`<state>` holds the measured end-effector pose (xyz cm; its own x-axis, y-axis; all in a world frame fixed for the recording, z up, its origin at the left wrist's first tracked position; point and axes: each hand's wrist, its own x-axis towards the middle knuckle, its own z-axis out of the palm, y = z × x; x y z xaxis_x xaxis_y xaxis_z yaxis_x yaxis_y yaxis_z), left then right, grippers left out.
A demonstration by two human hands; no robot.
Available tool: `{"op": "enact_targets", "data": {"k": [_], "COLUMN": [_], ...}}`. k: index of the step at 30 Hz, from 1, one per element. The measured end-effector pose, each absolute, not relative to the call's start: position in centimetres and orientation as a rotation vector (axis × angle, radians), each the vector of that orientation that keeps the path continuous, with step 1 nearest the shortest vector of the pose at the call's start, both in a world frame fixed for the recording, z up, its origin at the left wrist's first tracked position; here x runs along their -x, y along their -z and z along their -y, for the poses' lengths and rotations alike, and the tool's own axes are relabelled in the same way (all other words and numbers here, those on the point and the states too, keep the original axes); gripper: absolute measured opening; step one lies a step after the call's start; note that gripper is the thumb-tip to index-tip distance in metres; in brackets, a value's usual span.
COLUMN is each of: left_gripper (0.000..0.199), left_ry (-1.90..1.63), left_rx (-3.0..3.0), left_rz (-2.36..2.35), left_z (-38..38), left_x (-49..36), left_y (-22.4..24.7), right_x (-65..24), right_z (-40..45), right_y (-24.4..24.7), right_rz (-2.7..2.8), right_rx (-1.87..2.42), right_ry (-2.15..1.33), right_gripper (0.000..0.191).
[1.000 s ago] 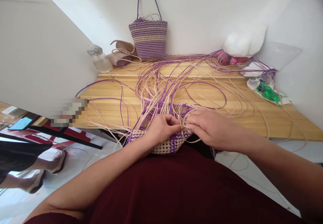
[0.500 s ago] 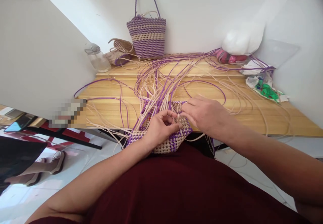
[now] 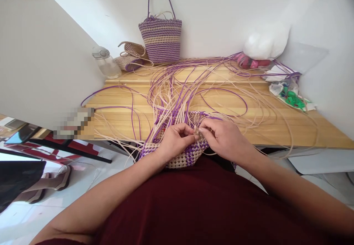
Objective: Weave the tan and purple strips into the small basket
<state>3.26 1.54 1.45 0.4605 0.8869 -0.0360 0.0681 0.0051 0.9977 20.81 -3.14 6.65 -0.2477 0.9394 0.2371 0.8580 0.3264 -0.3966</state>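
Observation:
A partly woven basket [image 3: 179,161] in beige and purple cord lies between my lap and the table's front edge. Long loose beige and purple cords [image 3: 177,97] run from its rim over the tabletop. My left hand [image 3: 178,138] pinches the basket's upper edge between thumb and forefinger. Close beside it, my right hand [image 3: 221,136] has its thumb and fingertips pressed together at the same edge, on a thin beige cord. The exact knot between the fingertips is too small to make out.
A finished purple and beige bag [image 3: 160,40] with a handle stands against the wall. Beside it are a smaller woven piece [image 3: 131,59] and a clear bottle [image 3: 106,64]. White plastic bags [image 3: 265,44] lie at right, near green material [image 3: 293,98]. Another person's feet [image 3: 59,178] show at left.
My right hand has come down and in, closer to my left fingertips, and its forearm has lowered. The left hand and basket hold almost still.

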Motion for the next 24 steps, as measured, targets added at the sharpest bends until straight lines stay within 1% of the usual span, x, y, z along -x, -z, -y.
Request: {"op": "enact_targets", "data": {"k": [4,8,11,17,24], "left_gripper": [0.023,0.022,0.024,0.025,0.022], "left_ry": [-0.770,-0.767,-0.788,-0.783,-0.802], "left_rx": [-1.420,-1.471,-1.423,-1.141,-1.151], "left_rz": [-0.899,-0.872,-0.842,-0.848,-0.950], "left_z": [-1.4,-1.4,-1.5,-1.6,-1.5], "left_x": [-3.3,-3.4,-3.6,-4.1,-4.2], "left_y": [-1.7,-1.8,-1.7,-1.3,-0.7], "right_x": [-20.5,-20.3,-20.4,-21.2,-21.7], "right_z": [3.6,3.5,3.1,2.8,3.3], "right_y": [-6.4,-6.3,-6.1,-5.6,-4.9], "right_rz": [2.049,2.009,2.005,1.992,1.986], "right_rx": [1.696,1.674,1.644,1.651,1.683], "right_ry": [-0.394,-0.461,-0.498,-0.568,-0.611], "right_gripper": [0.020,0.024,0.023,0.022,0.020]}}
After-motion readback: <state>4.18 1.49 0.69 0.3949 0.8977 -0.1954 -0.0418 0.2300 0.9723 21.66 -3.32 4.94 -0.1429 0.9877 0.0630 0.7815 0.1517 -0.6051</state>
